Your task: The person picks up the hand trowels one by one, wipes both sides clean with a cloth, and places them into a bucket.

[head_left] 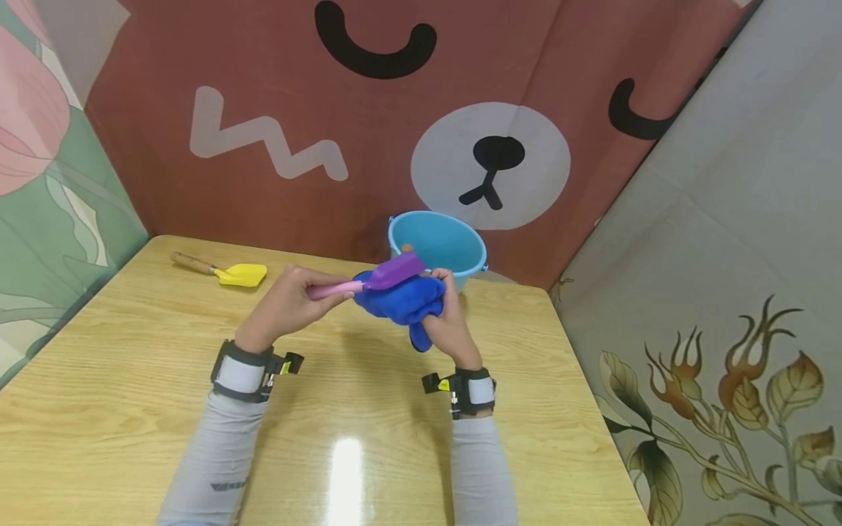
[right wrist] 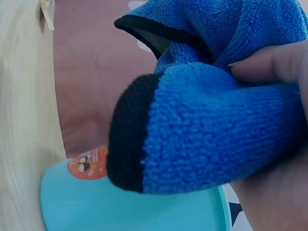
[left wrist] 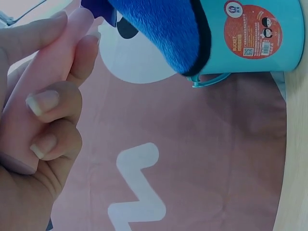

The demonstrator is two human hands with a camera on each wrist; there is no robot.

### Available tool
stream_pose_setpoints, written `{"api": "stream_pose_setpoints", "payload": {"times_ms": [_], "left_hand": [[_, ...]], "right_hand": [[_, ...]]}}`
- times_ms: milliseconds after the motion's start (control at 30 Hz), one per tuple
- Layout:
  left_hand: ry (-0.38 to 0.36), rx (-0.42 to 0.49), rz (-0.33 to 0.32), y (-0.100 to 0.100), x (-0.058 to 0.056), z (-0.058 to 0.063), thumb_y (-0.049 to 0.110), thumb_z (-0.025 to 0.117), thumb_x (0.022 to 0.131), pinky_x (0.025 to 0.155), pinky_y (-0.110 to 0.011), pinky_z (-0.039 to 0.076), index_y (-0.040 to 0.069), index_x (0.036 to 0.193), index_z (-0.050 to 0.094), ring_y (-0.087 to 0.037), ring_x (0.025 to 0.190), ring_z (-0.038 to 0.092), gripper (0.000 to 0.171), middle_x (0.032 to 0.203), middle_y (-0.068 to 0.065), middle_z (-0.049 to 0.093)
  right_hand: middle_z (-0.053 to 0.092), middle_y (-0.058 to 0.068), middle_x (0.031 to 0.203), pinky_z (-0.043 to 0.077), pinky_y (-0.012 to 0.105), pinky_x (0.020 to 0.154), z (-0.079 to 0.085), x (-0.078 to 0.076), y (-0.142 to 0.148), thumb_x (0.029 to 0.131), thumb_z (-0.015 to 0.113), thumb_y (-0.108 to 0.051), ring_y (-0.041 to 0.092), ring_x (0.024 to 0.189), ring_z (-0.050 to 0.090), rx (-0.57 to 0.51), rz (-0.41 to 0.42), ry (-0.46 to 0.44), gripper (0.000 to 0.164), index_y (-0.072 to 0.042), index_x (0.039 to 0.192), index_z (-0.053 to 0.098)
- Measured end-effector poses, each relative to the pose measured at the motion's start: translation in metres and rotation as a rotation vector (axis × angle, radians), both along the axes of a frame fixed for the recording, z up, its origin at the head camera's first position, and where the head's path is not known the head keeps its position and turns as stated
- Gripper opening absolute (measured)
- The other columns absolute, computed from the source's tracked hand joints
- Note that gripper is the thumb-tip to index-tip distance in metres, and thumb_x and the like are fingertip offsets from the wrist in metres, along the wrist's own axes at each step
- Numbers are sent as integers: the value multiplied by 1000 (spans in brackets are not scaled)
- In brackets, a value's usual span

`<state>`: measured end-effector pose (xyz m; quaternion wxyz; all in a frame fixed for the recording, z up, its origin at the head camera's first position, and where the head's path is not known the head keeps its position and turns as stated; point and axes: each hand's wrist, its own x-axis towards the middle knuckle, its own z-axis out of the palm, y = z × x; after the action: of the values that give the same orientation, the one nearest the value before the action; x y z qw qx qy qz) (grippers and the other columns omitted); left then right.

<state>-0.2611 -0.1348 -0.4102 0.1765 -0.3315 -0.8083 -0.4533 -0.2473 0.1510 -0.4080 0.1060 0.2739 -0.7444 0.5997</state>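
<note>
My left hand grips the pink handle of a toy shovel with a purple blade. In my right hand is a bunched blue cloth with black edging, its pile plain in the right wrist view. The shovel's blade lies over the cloth in the head view, and one end of the cloth hangs below my right fingers. Just behind both hands stands a light blue bucket, with an orange label on its side.
A yellow toy shovel with a wooden handle lies at the back left of the wooden table. Behind the table hangs a brown cloth with a bear face, and a patterned curtain borders the right side.
</note>
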Motion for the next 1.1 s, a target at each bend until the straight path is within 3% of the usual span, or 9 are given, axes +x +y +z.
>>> {"api": "stream_pose_setpoints", "payload": {"times_ms": [200, 767, 900, 1100], "left_hand": [[-3, 25, -25, 5, 4, 5, 12, 83, 86, 53, -23, 53, 3, 112, 78, -11, 69, 72, 28, 97, -11, 79], [47, 6, -25, 11, 3, 4, 18, 85, 85, 60, -23, 58, 6, 109, 80, -15, 76, 76, 28, 96, -9, 79], [62, -8, -14, 9, 3, 4, 17, 86, 83, 65, -24, 60, 5, 109, 80, -15, 77, 75, 29, 96, -9, 79], [68, -29, 14, 5, 2, 3, 15, 87, 82, 69, -26, 61, 6, 107, 80, -15, 78, 75, 27, 95, -7, 79]], "right_hand": [[46, 16, 120, 39, 31, 101, -2, -1, -4, 74, 45, 25, 25, 110, 46, 38, 23, 34, 48, 7, 117, 35], [48, 22, 116, 43, 34, 97, -1, -2, -1, 71, 46, 27, 26, 109, 48, 23, -60, 102, 45, 7, 111, 40], [48, 27, 120, 43, 40, 99, -2, -2, 2, 70, 45, 28, 30, 112, 48, 18, -62, 89, 47, 8, 112, 40], [51, 20, 132, 42, 53, 109, -20, -17, 11, 67, 42, 31, 33, 126, 50, -20, -89, 87, 56, 1, 115, 39]]}}
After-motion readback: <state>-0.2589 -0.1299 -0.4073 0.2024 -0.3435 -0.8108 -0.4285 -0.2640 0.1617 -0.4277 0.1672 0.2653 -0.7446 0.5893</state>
